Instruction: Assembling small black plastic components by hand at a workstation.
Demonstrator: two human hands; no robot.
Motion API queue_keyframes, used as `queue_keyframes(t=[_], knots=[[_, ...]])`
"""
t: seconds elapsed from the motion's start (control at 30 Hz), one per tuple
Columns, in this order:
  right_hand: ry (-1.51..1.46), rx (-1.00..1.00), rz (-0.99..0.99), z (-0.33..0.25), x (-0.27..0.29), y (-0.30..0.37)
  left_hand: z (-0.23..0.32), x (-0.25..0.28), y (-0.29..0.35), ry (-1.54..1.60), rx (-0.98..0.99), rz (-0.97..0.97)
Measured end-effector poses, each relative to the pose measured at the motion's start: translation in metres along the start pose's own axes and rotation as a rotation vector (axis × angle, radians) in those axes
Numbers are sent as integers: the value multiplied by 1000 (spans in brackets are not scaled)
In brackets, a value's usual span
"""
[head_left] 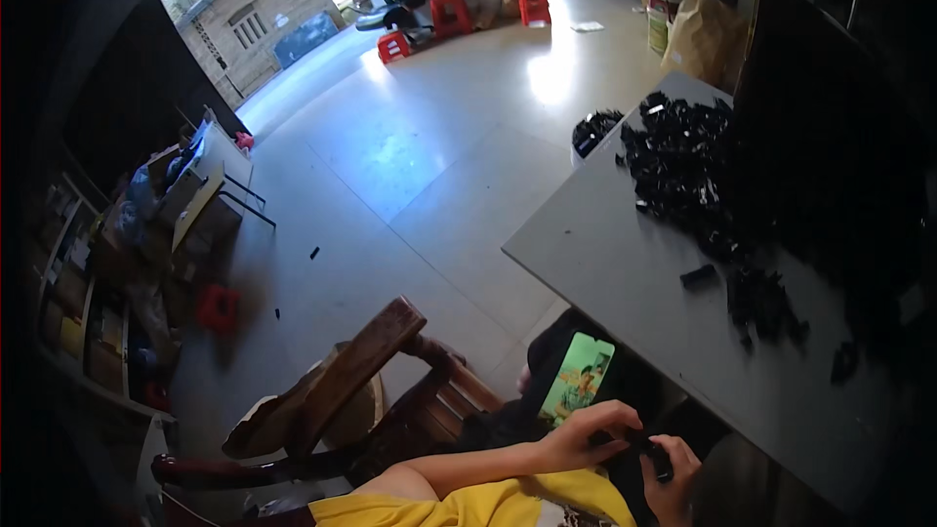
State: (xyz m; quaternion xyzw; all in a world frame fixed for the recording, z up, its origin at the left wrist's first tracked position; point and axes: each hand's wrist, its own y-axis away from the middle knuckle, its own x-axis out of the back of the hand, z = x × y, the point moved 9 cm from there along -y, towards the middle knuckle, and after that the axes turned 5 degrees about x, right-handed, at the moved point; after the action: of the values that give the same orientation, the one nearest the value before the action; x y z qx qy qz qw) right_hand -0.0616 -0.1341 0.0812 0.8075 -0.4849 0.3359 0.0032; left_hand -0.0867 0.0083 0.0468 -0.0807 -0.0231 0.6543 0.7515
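Over my lap, my two hands are close together beside the table's near edge. My right hand point(672, 488) has its fingers closed round a small black piece point(662, 465). Just left of it, my left hand point(588, 436) is bent at the wrist with fingers and thumb curled in a pinch; what it pinches, if anything, is too dark to make out. A phone point(580, 379) with a lit screen rests on my dark-clothed lap, beyond my left hand. On the grey table point(595, 244) lies a large heap of shiny black small pieces point(683, 161).
Nearer on the table are a smaller black pile point(764, 304) and a lone black cylinder point(699, 277). A wooden chair point(356, 361) stands at my left. Red stools point(451, 14) are at the back. A container of black pieces point(593, 133) stands beyond the table edge.
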Motion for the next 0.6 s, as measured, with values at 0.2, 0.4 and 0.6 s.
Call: queue_keyframes(t=[0.2,0.4,0.6], knots=[[4,12,-2,0,-1,6,9,-3,-1,-136,44,-34],[-30,130,-238,-5,-20,19,-28,-37,-7,554,449,-131],[46,174,-258,-9,-25,36,-42,-64,6,765,606,-215]])
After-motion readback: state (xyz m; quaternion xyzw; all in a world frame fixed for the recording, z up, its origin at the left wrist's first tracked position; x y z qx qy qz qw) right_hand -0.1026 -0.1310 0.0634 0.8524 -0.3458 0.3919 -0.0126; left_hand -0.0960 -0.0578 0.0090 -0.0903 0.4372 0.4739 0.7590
